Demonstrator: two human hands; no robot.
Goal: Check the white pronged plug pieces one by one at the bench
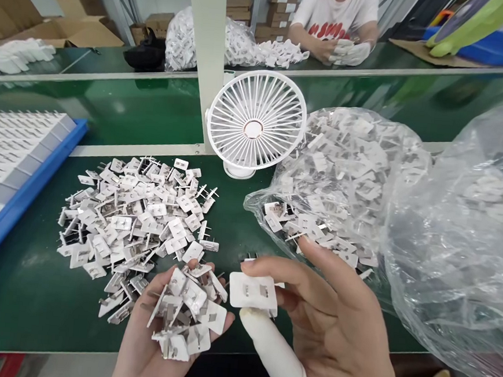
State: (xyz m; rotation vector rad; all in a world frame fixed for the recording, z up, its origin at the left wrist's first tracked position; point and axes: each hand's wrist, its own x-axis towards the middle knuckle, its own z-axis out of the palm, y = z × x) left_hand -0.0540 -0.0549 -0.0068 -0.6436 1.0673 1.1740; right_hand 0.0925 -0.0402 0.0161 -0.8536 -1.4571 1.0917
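My left hand is cupped palm up at the bottom centre, holding a heap of small white plug plates with metal prongs. My right hand pinches a single white plug plate between the forefinger and the thumb, which wears a white finger cot. Just beyond my left hand, a large loose pile of the same plug plates lies on the green bench top.
An open clear plastic bag of plug plates lies to the right, with another clear bag at the far right. A white desk fan stands behind. A blue tray of white parts sits left. A person in white gloves works opposite.
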